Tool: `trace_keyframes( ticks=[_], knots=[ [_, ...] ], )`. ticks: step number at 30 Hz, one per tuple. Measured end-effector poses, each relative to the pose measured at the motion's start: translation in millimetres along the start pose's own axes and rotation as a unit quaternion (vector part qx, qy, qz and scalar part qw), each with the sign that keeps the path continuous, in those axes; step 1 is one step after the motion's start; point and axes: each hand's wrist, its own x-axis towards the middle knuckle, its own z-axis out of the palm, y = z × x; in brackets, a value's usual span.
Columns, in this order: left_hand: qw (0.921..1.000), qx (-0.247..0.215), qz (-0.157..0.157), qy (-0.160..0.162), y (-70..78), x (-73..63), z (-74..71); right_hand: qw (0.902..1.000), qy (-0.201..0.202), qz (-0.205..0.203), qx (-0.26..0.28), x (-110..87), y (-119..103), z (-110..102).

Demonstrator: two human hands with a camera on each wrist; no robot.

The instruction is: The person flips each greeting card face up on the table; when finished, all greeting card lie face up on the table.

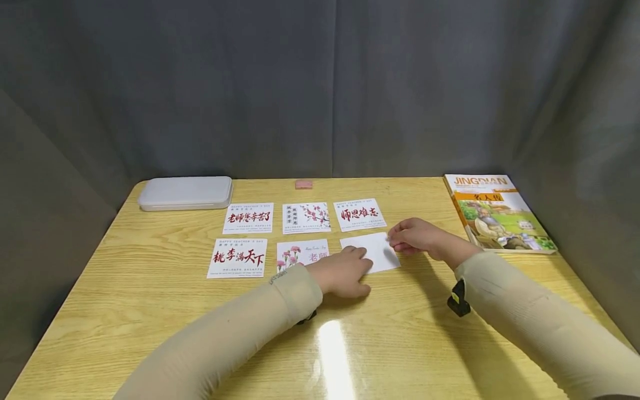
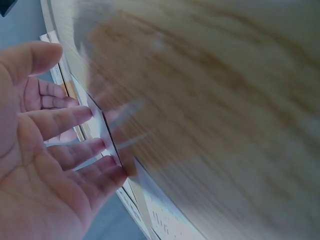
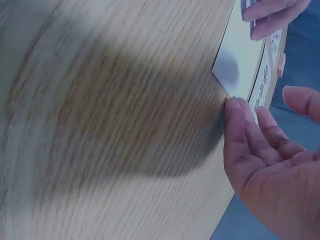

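Note:
A blank white card [image 1: 378,251] lies at the right end of the nearer row of cards. My left hand [image 1: 346,273] rests over its left part, palm down, fingers spread. At the card's right edge are the fingertips of my right hand [image 1: 415,238]; in the right wrist view its thumb [image 3: 300,100] stands apart from them. Left of the blank card, partly behind my left hand and sleeve, lies a carnation card [image 1: 300,254]. Just beyond the blank card is a card with red calligraphy [image 1: 360,215].
Another calligraphy card [image 1: 237,258] ends the near row. A plum-blossom card [image 1: 306,218] and a further calligraphy card [image 1: 248,218] lie behind. At the table's back are a white case [image 1: 185,193] and pink eraser-like block [image 1: 303,184]; a book [image 1: 500,214] lies right.

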Motion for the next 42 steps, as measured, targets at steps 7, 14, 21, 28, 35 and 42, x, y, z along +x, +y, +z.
trace_keyframes(
  ticks=[7, 14, 21, 28, 35, 42],
  knots=[
    [0.9998, -0.019, 0.002, 0.008, -0.1, 1.3, -1.5, 0.9972, 0.008, 0.021, 0.071, 0.9, -0.4, -4.3],
    [0.9964, -0.071, 0.032, 0.033, -8.4, -1.4, -6.0, 0.9989, 0.008, -0.007, 0.045, 1.2, 3.3, -7.8],
    [0.9378, -0.310, -0.065, 0.142, -39.4, -9.8, -13.3, 0.9945, 0.018, -0.062, 0.083, -7.4, -0.2, -24.0],
    [0.8195, -0.542, -0.122, 0.142, -44.1, -13.2, -17.8, 0.9867, 0.028, -0.085, 0.136, -11.0, -4.0, -24.2],
    [0.7947, -0.571, -0.132, 0.159, -43.5, -12.5, -19.0, 0.9879, 0.032, -0.080, 0.129, -9.7, -2.9, -20.6],
    [0.7619, -0.606, -0.141, 0.181, -45.1, -12.2, -21.0, 0.9892, 0.028, -0.081, 0.119, -11.8, -1.4, -21.9]
  ],
)
